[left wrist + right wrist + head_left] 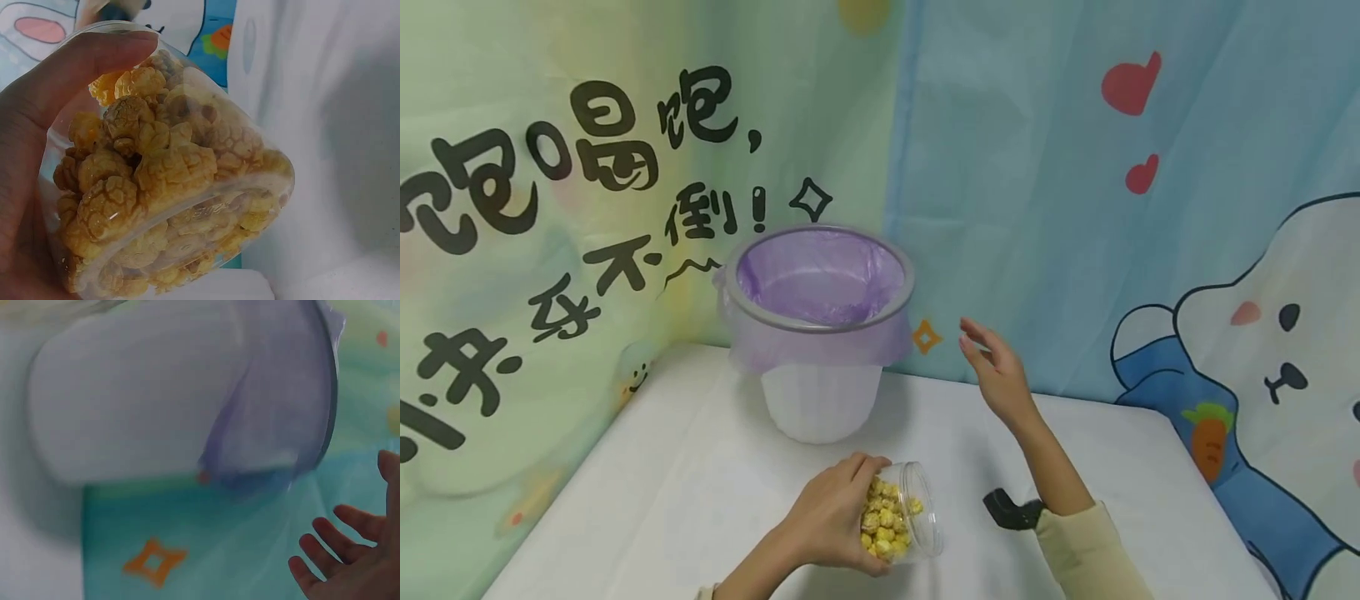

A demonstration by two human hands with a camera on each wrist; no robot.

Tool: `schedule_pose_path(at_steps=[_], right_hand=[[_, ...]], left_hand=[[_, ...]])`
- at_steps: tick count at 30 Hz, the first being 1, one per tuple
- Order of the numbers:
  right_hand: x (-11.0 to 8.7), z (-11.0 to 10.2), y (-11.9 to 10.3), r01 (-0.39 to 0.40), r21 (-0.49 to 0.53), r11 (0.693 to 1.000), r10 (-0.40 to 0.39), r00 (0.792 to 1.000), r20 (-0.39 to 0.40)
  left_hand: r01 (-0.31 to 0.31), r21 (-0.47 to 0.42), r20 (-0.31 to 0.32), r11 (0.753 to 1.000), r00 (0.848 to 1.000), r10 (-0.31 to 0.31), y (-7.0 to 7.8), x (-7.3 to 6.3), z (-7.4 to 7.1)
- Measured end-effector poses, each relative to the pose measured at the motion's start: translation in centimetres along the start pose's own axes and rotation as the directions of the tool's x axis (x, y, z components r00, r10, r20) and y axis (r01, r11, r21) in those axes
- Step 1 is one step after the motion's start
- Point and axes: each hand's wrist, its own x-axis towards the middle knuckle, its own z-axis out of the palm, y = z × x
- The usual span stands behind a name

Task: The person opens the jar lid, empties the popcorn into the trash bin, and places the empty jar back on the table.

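My left hand (838, 517) grips a clear plastic jar (922, 512) of yellow popcorn (883, 521), tipped on its side with its open mouth toward the right. In the left wrist view the thumb lies along the jar's wall, and caramel-coloured popcorn (175, 165) shows packed against its base. My right hand (1000, 375) is raised to the right of a white trash bin (823, 400), holding nothing, fingers apart and slightly bent. A purple bag (820, 350) lines the bin, folded over outside and held under a grey rim ring (910, 275). In the right wrist view the fingers (325, 540) sit beside the bin.
The bin stands at the back of a white table (685, 467), near the printed fabric backdrop (1015, 167). A black strap-like piece (1011, 510) shows at the right wrist, by the cream sleeve (1086, 550). A cartoon rabbit (1285, 358) is printed on the right.
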Motion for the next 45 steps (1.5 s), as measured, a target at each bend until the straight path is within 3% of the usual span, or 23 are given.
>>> schedule_pose_path(at_steps=[5, 10, 18, 25, 32, 38, 41, 45], right_hand=[[4.2, 3.0, -2.9, -0.07, 0.199, 0.977, 0.06, 0.997, 0.055], [7.0, 4.6, -3.5, -0.144, 0.218, 0.965, 0.117, 0.984, 0.132], [6.9, 4.4, -4.9, -0.121, 0.249, 0.961, 0.087, 0.985, 0.146], [7.7, 5.2, -2.0, -0.081, 0.254, 0.964, 0.047, 0.99, 0.136], [7.9, 5.2, -1.9, -0.056, 0.247, 0.967, 0.027, 0.992, 0.119], [7.8, 5.0, -2.4, -0.058, 0.266, 0.962, 0.023, 0.991, 0.132], [7.4, 4.9, -3.4, -0.063, 0.281, 0.958, 0.022, 0.989, 0.146], [6.6, 4.7, -4.9, -0.072, 0.268, 0.961, 0.03, 0.987, 0.159]], left_hand=[[0.011, 0.0, 0.001, 1.0, 1.0, -0.011, 0.0, -0.6, 0.1], [0.019, 0.022, -0.005, 1.0, 1.0, -0.019, 0.1, -0.3, -0.2], [0.024, 0.041, -0.002, 0.999, 1.0, -0.023, 0.0, 0.1, -0.6], [0.017, 0.059, -0.007, 0.998, 1.0, -0.017, 0.1, -0.1, -0.9], [0.035, 0.067, -0.025, 0.997, 0.999, -0.033, -0.2, 0.0, -2.0], [0.071, 0.025, -0.101, 0.997, 0.993, -0.068, -0.3, 0.1, -5.1], [0.092, -0.007, -0.16, 0.996, 0.983, -0.092, -0.2, 0.3, -7.9], [0.139, -0.072, -0.22, 0.988, 0.964, -0.152, 0.2, 1.0, -12.9]])
